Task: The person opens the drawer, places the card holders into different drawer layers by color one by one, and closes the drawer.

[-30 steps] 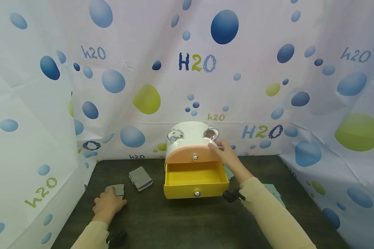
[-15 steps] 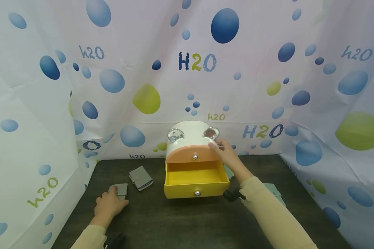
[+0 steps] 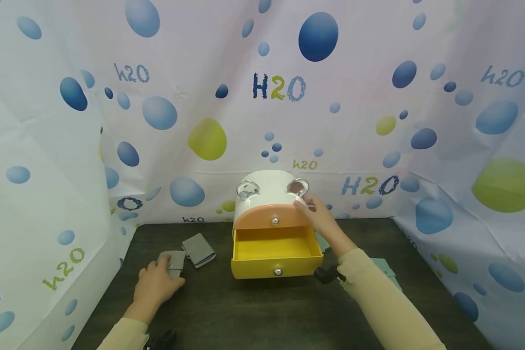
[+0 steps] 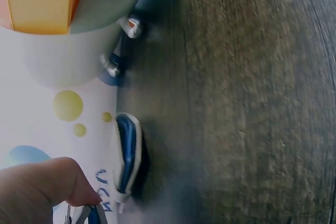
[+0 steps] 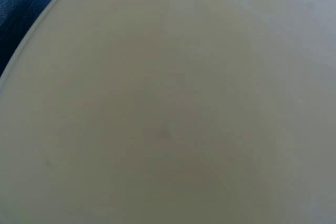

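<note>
My left hand (image 3: pixel 155 286) grips a small grey wallet (image 3: pixel 176 261) on the dark table at the left. In the left wrist view the thumb (image 4: pixel 58 179) presses that wallet's edge, mostly cut off by the frame. Just beyond it lies a second grey wallet (image 3: pixel 199 251) with a strap and dark blue inside. At the back centre stands a white drawer box (image 3: pixel 269 187) with mirrored ears. Its yellow drawer (image 3: pixel 276 267) is pulled out with nothing inside, and its orange upper drawer (image 3: pixel 262 218) is closed. My right hand (image 3: pixel 321 218) rests on the box's upper right side.
Two teal wallets lie on the right, one partly behind the right forearm and another (image 3: pixel 386 273) beyond the sleeve. A printed curtain (image 3: pixel 227 194) borders the table at the back and sides. The right wrist view holds only a blurred pale surface (image 5: pixel 168 103) and a dark corner.
The left hand has slid right and slightly away from me with the grey wallet, now close beside the second one. My right hand and the box have stayed in place.
</note>
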Demonstrator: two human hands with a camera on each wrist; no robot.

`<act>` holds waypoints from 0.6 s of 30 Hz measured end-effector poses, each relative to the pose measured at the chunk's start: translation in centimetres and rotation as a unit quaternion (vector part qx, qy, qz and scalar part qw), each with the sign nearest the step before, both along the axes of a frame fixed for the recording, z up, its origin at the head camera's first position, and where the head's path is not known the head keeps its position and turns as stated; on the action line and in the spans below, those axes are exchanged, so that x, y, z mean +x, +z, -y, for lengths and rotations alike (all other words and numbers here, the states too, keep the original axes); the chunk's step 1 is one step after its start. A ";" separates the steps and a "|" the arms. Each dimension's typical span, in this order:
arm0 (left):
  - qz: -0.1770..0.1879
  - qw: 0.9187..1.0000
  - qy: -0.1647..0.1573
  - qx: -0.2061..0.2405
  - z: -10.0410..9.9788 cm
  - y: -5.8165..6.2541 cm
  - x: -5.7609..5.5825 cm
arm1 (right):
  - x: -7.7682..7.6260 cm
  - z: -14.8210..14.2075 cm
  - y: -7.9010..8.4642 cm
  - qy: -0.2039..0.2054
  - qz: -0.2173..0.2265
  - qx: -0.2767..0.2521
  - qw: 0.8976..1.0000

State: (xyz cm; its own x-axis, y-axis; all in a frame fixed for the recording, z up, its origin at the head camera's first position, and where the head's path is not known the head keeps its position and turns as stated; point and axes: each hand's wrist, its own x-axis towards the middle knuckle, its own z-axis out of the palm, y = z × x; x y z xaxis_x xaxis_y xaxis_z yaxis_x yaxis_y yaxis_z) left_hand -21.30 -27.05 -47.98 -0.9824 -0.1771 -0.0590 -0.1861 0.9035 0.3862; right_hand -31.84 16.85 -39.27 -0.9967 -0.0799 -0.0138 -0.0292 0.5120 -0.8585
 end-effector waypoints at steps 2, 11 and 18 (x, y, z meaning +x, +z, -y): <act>-0.006 1.000 -0.006 0.000 -0.3 0.4 0.1 | 0.0 0.0 0.0 0.001 0.002 -0.002 1.000; -0.041 0.998 -0.039 -0.003 -1.6 2.5 0.5 | -0.1 -0.1 0.0 -0.001 0.003 0.000 1.000; -0.055 0.997 -0.061 0.006 -2.6 3.7 0.7 | -0.1 0.0 0.0 -0.001 0.003 -0.001 1.000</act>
